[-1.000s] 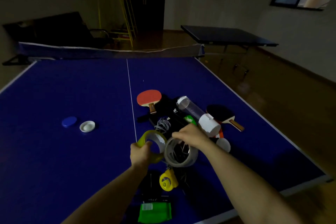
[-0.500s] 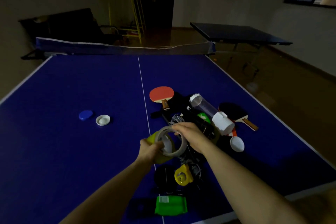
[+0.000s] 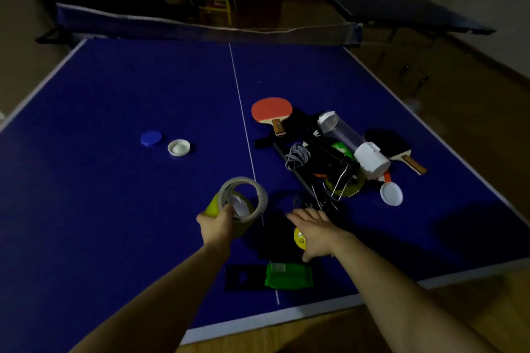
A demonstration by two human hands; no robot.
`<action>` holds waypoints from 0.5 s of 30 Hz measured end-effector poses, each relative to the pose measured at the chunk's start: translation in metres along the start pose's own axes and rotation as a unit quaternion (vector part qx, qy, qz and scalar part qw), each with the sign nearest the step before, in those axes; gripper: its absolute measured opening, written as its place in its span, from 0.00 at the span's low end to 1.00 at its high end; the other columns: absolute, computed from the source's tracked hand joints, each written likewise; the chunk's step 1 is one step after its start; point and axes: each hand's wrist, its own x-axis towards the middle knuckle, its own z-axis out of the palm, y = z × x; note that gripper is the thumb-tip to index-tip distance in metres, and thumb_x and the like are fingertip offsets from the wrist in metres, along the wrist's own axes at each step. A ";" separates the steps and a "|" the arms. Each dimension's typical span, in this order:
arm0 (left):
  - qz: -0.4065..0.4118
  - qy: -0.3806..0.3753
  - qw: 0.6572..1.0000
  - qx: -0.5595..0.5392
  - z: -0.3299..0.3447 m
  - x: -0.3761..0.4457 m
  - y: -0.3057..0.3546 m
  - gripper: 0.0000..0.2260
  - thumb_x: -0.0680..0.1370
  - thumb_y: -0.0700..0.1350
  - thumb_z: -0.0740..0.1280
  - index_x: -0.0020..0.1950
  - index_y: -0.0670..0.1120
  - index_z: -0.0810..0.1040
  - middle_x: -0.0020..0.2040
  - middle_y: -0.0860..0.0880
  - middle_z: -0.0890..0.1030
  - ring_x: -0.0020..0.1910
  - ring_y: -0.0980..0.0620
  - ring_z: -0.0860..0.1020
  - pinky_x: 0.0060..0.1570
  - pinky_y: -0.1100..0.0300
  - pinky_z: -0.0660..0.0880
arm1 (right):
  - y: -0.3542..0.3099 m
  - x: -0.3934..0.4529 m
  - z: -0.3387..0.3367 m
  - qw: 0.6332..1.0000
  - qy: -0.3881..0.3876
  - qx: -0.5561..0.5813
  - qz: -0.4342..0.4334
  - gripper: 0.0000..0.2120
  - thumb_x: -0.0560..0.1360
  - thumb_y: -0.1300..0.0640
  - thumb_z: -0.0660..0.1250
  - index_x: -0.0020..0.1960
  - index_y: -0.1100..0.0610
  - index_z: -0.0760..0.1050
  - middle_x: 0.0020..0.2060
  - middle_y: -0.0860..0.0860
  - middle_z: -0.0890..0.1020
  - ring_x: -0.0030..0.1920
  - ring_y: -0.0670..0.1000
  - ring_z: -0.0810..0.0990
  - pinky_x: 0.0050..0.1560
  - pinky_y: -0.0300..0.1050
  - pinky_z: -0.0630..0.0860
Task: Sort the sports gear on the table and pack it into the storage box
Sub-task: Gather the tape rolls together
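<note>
Two hands show: the left hand point(image 3: 216, 226) and the right hand point(image 3: 317, 233). Two tape rolls are in view, a grey roll point(image 3: 243, 198) and a yellow roll point(image 3: 212, 207) behind it. Two paddles lie on the surface point(image 3: 114, 209): one red paddle point(image 3: 272, 110) and one black paddle point(image 3: 388, 144). There are three loose round lids: one blue lid point(image 3: 151, 138), one white lid point(image 3: 179, 147) beside it, and another white lid point(image 3: 391, 194) by the pile. One clear tube point(image 3: 344, 130) with one white cap point(image 3: 372, 163) lies there. One bundle of grey cord point(image 3: 298, 155), one green packet point(image 3: 288, 276) and one small yellow item point(image 3: 299, 238) complete the count; the dark tangle in the pile is too murky to count.
</note>
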 end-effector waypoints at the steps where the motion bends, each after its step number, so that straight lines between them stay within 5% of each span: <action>1: 0.002 0.001 1.000 -0.001 -0.001 0.000 -0.002 0.26 0.72 0.45 0.70 0.66 0.38 0.66 0.54 0.40 0.77 0.52 0.44 0.78 0.46 0.51 0.77 | -0.001 0.002 0.004 1.000 0.009 -0.023 -0.004 0.49 0.68 0.55 0.73 0.77 0.53 0.45 0.76 0.51 0.51 0.75 0.55 0.50 0.74 0.48 0.46; 6: 0.011 0.010 1.000 -0.013 0.001 0.005 -0.011 0.26 0.73 0.45 0.70 0.67 0.40 0.65 0.56 0.40 0.77 0.53 0.44 0.77 0.49 0.50 0.77 | 0.001 0.010 0.015 0.996 0.034 -0.082 -0.008 0.37 0.74 0.59 0.66 0.76 0.56 0.50 0.73 0.54 0.61 0.74 0.56 0.54 0.73 0.50 0.47; 15: 0.036 0.067 0.996 -0.039 0.011 0.009 -0.007 0.27 0.76 0.43 0.67 0.70 0.39 0.58 0.44 0.48 0.72 0.49 0.49 0.73 0.48 0.55 0.71 | 0.000 0.024 0.012 0.993 0.083 -0.066 -0.051 0.39 0.70 0.47 0.67 0.75 0.55 0.55 0.68 0.55 0.62 0.68 0.58 0.59 0.70 0.51 0.53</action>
